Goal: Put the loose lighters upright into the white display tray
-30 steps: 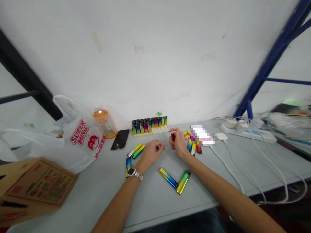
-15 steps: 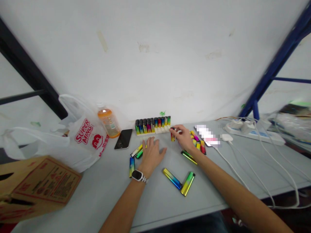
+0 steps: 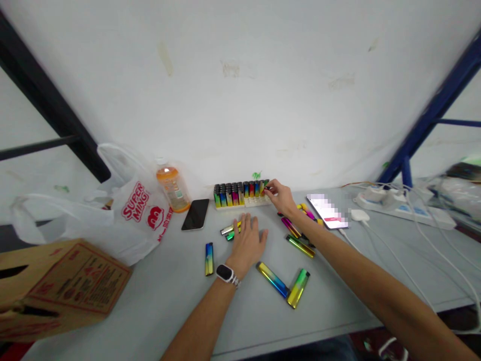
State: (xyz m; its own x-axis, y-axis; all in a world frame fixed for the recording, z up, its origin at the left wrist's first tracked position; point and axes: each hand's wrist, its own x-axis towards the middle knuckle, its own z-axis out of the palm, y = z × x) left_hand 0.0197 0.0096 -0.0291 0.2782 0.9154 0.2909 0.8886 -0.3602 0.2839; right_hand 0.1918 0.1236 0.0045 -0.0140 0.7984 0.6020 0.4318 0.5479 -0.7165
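My right hand (image 3: 281,196) pinches a small lighter (image 3: 266,191) at the right end of a white tray (image 3: 256,202); the fingers partly cover it. Upright lighters (image 3: 228,195) with black tops fill the tray's left part, and a back row continues to the right. My left hand (image 3: 247,245), wearing a watch, rests on the table with fingers spread. Its fingertips reach over a yellow-silver lighter (image 3: 228,229) and a green one. A blue-yellow lighter (image 3: 209,259) lies left of that wrist. A yellow-blue lighter (image 3: 273,280) and a green-yellow lighter (image 3: 298,289) lie nearer the front edge.
More lighters (image 3: 291,228) lie loose under my right forearm. A lit phone (image 3: 326,210) on a cable, a white charger (image 3: 359,215) and a power strip (image 3: 409,210) are to the right. Leftward stand a dark phone (image 3: 196,214), an orange bottle (image 3: 173,189), a plastic bag (image 3: 139,240) and a carton (image 3: 86,281).
My right hand has carried the lighter from in front of the tray up to its right end. The left hand stays near the same lighters. The whole view has shifted slightly.
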